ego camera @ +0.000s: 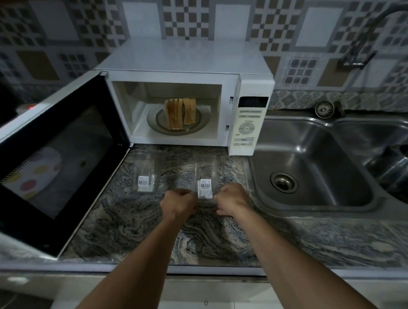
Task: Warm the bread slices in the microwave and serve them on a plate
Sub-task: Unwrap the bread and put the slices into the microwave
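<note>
At far left the microwave door (57,162) hangs wide open, a clear wrapper (145,178) lying near it on the counter (135,224). Farther back, the bread slices (180,113) stand on edge on a plate (156,123) inside. I judge a jolt or a slammed door could topple them. My left hand (178,204) and right hand (232,199) both pinch a second wrapper (205,178) by its near end. If it slips, it may slide right into the sink (316,160).

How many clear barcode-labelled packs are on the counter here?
2. The left pack lies on the counter before the open microwave; the right pack, nearer the sink, is gripped at its near end by the left hand and right hand. None seems hidden.
</note>
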A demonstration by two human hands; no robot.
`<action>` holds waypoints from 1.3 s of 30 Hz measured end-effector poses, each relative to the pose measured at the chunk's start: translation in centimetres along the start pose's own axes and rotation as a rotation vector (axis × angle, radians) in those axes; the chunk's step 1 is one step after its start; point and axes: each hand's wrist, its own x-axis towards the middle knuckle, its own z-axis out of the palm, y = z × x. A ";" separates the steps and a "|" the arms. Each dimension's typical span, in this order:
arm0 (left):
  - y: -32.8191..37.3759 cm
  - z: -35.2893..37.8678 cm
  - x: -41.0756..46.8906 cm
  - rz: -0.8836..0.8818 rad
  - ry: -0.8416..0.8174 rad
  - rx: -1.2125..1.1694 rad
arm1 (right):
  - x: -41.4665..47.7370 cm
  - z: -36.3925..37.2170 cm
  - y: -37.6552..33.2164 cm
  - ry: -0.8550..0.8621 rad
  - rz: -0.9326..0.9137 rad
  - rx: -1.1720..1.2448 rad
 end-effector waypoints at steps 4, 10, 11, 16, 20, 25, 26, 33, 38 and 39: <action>0.6 -0.2 -0.9 -0.054 -0.020 -0.064 | 0.0 0.0 0.1 -0.003 0.021 0.052; -0.3 -0.2 0.2 0.007 0.023 0.092 | 0.0 0.2 0.5 0.011 0.046 0.042; -0.3 -0.2 0.3 0.024 0.021 0.117 | 0.0 0.2 0.5 0.014 0.040 0.036; 0.5 -0.6 -0.9 0.124 0.060 0.258 | -0.4 0.3 0.4 0.020 0.018 -0.023; 1.2 -1.2 -1.8 0.200 0.089 0.389 | -2.3 -0.7 -0.8 0.081 -0.081 -0.314; 1.6 -3.4 -2.3 0.445 0.354 0.650 | -3.8 0.0 -2.3 0.225 -0.244 -0.438; 1.5 -4.0 -2.0 0.478 0.408 0.670 | -3.7 0.7 -2.4 0.223 -0.278 -0.432; 0.8 -7.4 1.9 0.366 0.490 0.605 | -3.1 4.3 -2.5 0.215 -0.273 -0.483; 0.0 -8.5 4.1 0.344 0.414 0.760 | -2.9 5.9 -1.8 0.262 -0.274 -0.535; -0.1 -8.6 4.4 0.326 0.369 0.764 | -2.9 6.1 -1.7 0.268 -0.275 -0.540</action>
